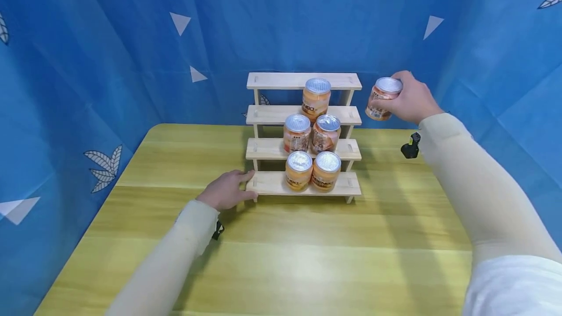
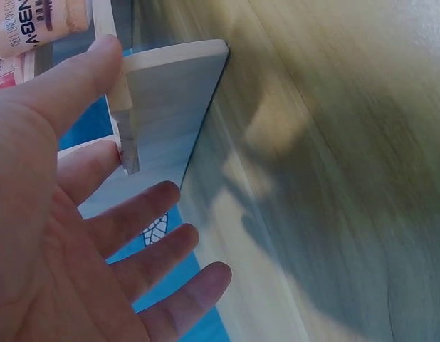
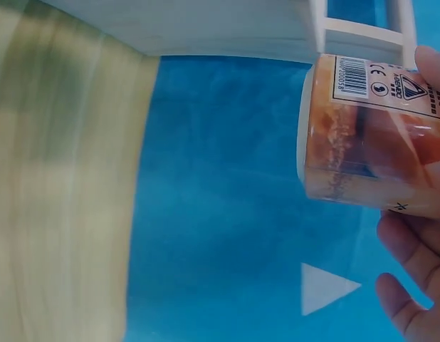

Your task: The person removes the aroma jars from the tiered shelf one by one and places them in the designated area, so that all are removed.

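Observation:
A four-tier wooden display rack point(image 1: 268, 148) stands on the table. My left hand point(image 1: 226, 190) pinches the left end of its lowest step between thumb and index finger; the other fingers point(image 2: 181, 303) are spread. To the right of the top tier, my right hand point(image 1: 414, 99) holds an orange-labelled can point(image 1: 381, 103) with a silver lid in the air. A barcode shows on the can point(image 3: 376, 135) in the right wrist view. Matching cans stand on the rack: two on the lowest step, including one can point(image 1: 299, 172), two on the second, and one point(image 1: 316, 100) on the third.
A light wooden table point(image 1: 281, 257) lies under the rack and extends toward me. Blue curtain point(image 1: 307, 23) with leaf and triangle prints hangs close behind the rack and along both sides.

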Demonstrator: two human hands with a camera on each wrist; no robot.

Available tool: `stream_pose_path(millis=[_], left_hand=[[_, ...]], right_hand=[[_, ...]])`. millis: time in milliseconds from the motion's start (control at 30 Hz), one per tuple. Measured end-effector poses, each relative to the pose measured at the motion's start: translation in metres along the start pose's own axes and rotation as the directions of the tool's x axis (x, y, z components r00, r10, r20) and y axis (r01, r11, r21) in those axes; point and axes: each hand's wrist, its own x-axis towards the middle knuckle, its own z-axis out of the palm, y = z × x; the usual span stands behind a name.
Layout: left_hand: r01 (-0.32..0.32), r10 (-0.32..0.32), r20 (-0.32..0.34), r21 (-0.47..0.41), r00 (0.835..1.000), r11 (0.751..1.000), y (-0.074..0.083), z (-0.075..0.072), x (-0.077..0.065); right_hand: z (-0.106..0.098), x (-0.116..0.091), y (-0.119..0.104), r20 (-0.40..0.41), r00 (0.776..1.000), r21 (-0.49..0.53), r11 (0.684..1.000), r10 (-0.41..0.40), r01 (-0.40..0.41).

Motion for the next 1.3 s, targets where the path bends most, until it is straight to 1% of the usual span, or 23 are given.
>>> stream_pose_path(millis=[167,300,500,667,833,1033,1233,1300], left_hand=[[-0.002,0.002,0.01,-0.004,1.0,1.0,-0.003,-0.005,-0.001],[0.015,-0.014,0.021,-0.032,1.0,0.999,-0.003,-0.003,-0.002],[0.007,-0.007,0.005,-0.035,1.0,0.999,-0.003,0.0,-0.003],[0.013,-0.013,0.011,-0.04,1.0,0.999,-0.003,-0.002,-0.004],[0.018,-0.017,0.025,-0.043,1.0,0.999,-0.002,-0.004,-0.005],[-0.003,0.005,0.038,-0.032,0.999,0.999,-0.001,-0.004,-0.001],[0.003,-0.001,0.043,-0.04,0.999,0.999,-0.003,-0.005,-0.001],[0.017,-0.015,0.045,-0.047,0.999,0.999,-0.004,-0.005,-0.003]], right_hand=[[0.015,-0.002,0.004,0.01,1.0,0.02,1.0,0.003,-0.003],[0.025,-0.007,0.01,0.034,0.999,0.013,1.0,0.02,-0.02],[0.038,-0.012,0.018,0.054,0.998,0.017,0.999,0.027,-0.028],[0.046,-0.014,0.024,0.077,0.996,0.013,0.999,0.038,-0.039],[0.052,-0.016,0.027,0.102,0.994,0.038,0.998,0.048,-0.052],[0.062,-0.022,0.036,0.102,0.992,0.032,0.997,0.07,-0.073],[0.078,-0.022,0.043,0.137,0.989,0.031,0.998,0.051,-0.056],[0.084,-0.021,0.044,0.149,0.988,0.033,0.998,0.041,-0.046]])
